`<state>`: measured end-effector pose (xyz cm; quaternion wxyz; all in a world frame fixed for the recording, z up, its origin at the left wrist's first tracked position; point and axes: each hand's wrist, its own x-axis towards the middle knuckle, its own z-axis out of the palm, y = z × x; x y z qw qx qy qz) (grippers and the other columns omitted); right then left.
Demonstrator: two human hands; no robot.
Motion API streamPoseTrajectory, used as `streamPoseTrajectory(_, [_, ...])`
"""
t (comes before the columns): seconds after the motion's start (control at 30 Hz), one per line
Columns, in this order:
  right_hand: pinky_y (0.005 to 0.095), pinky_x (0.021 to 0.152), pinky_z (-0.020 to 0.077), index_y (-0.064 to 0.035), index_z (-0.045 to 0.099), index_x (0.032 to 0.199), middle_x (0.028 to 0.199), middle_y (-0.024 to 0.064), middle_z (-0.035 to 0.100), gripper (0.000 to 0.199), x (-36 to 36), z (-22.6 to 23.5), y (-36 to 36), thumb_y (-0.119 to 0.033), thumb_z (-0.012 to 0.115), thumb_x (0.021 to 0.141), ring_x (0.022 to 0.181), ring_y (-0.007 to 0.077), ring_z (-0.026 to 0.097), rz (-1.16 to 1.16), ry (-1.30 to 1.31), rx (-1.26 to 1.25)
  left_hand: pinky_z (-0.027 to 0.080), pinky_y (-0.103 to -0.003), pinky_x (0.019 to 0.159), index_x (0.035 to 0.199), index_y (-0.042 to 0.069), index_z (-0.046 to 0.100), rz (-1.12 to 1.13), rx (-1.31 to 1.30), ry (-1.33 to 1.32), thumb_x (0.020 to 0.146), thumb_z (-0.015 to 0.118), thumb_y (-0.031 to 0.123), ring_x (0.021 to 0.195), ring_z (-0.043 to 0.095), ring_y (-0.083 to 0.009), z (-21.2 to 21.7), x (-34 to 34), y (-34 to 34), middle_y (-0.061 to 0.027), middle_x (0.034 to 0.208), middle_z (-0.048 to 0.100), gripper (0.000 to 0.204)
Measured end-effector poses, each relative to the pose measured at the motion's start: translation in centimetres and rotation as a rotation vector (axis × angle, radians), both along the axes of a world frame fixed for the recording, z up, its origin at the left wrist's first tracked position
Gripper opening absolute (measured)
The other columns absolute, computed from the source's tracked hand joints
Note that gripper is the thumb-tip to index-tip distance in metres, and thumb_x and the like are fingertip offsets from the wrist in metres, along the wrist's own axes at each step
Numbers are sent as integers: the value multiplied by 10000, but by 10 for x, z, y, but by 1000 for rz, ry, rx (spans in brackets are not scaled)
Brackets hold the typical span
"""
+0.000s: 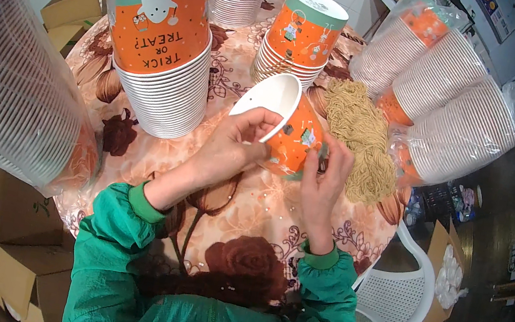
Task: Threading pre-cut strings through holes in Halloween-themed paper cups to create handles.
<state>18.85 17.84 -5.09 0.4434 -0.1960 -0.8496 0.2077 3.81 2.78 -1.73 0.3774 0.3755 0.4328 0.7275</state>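
Observation:
An orange paper bucket (294,141) with small cartoon figures lies tilted over the table, its white mouth turned up and to the left. My left hand (238,141) is closed on its rim, fingers inside and thumb outside. On the other side, my right hand (331,165) has its thumb and fingers bent together against the bucket's wall near the green base. Whether a strand of cord is also between these fingertips, I cannot tell. A heap of tan cord (360,143) lies just right of the bucket.
Upside-down stacks of orange buckets stand at the left (158,89) and behind (302,38) the bucket. Plastic-wrapped stacks (453,123) lean at the right; another wrapped stack (23,99) stands far left. A white chair (397,295) and cardboard boxes (22,266) flank the flowered tablecloth (248,226).

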Motion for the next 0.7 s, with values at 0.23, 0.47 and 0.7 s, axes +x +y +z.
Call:
streamPoseTrajectory(0.23, [253, 754, 569, -33, 460, 1443, 1008, 48, 692, 464, -6, -14, 10, -43, 655, 1021, 902, 107, 661, 346, 231, -951, 543, -301, 903, 1194, 2, 678, 200, -14, 414, 855, 594, -134, 1057, 657, -114, -5, -25, -5, -29, 1120, 695, 374])
streamPoseTrajectory(0.47, [264, 795, 560, -52, 431, 1493, 1185, 77, 642, 503, -7, -36, 18, -57, 641, 1036, 1001, 119, 629, 211, 231, -1078, 487, -376, 870, 1113, 39, 715, 346, 24, 1050, 754, 666, -91, 1004, 636, -275, 1, -16, -5, -80, 1066, 652, 385])
streamPoseTrajectory(0.7, [324, 920, 489, -65, 559, 1394, 1214, 9, 627, 464, -2, -10, 19, -425, 418, 1138, 1114, 104, 588, 202, 360, -930, 448, -391, 858, 976, 79, 699, 385, 70, 1468, 713, 733, 19, 950, 568, -253, 4, -6, -7, -47, 948, 572, 271])
